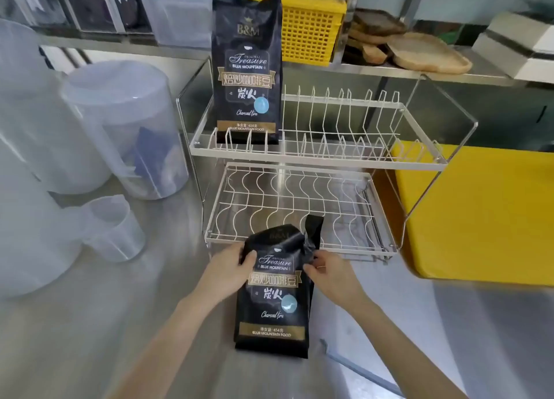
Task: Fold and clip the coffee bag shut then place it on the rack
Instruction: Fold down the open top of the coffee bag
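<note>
Black coffee bag (274, 293) stood on the steel counter (90, 323) just in front of the wire rack (299, 164), left hand (229, 268) gripped its upper left edge, right hand (328, 274) pinched its crumpled top right side, second bag (247, 71) stood upright on the rack's upper tier

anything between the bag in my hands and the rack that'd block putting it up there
Nothing visible blocks it. The held coffee bag sits just before the rack; a second bag fills the upper tier's left end, the rest is free.
</note>
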Action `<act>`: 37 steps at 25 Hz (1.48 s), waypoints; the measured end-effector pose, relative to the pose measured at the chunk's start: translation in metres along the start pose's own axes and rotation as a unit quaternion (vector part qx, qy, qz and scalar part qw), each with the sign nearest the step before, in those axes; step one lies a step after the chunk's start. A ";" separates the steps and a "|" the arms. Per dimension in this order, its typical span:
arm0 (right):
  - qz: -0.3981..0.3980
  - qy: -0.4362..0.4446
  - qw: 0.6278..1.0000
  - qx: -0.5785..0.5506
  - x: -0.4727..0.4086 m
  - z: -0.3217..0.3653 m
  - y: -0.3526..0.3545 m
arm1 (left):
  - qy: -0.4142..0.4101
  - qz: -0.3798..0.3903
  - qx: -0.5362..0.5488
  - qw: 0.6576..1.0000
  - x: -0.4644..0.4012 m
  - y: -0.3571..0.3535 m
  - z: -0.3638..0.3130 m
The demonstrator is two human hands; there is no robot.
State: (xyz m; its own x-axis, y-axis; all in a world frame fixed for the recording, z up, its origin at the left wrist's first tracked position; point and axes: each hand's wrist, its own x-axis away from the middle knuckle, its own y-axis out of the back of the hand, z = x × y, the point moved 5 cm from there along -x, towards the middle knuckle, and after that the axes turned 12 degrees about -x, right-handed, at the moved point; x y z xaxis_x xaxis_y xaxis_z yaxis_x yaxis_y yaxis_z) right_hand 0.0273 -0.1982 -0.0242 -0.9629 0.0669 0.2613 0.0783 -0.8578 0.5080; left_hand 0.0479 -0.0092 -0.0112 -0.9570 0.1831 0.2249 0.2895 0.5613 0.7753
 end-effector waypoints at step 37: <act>-0.069 0.089 0.962 -0.248 0.076 0.015 -0.004 | -0.109 -0.128 0.304 0.938 0.069 0.028 -0.013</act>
State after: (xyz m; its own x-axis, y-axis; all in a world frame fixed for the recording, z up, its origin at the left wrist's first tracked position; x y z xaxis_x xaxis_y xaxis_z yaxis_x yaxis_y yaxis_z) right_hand -0.0423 -0.1823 0.0065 -0.9878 0.1466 0.0526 -0.1433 -0.9878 0.0611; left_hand -0.0106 0.0085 0.0341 -0.9895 0.1038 -0.1003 0.0704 0.9537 0.2923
